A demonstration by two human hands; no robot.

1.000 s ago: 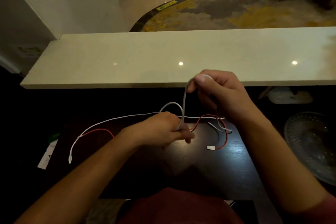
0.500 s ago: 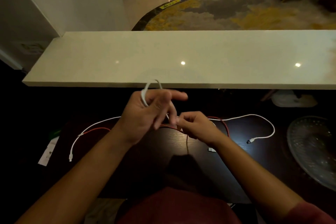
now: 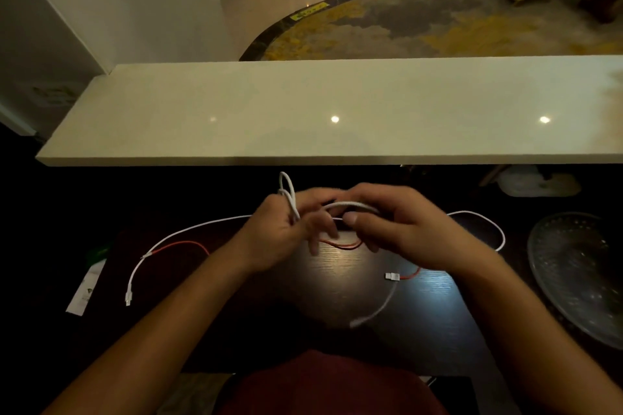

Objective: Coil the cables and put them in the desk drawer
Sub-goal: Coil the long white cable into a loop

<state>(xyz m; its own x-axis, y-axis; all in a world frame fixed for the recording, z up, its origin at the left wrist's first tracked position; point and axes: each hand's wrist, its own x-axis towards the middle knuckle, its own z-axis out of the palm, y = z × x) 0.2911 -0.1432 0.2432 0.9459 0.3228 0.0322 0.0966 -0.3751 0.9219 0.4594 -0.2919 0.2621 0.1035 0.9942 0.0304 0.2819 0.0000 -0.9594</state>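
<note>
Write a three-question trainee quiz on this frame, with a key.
1. True or false: the red cable is already coiled.
2. Which hand holds the raised loop of the white cable? A. left hand B. right hand
3. What lies on the dark desk at the person's far right?

Key:
1. False; it lies loose on the desk.
2. A.
3. A glass plate.

I see the right hand [image 3: 409, 229] now raised level with the left hand [image 3: 279, 232], pinching a fresh loop of the white cable [image 3: 350, 205] between them. The cable's free end [image 3: 374, 312] now lies near me on the dark desk [image 3: 337, 340].
</note>
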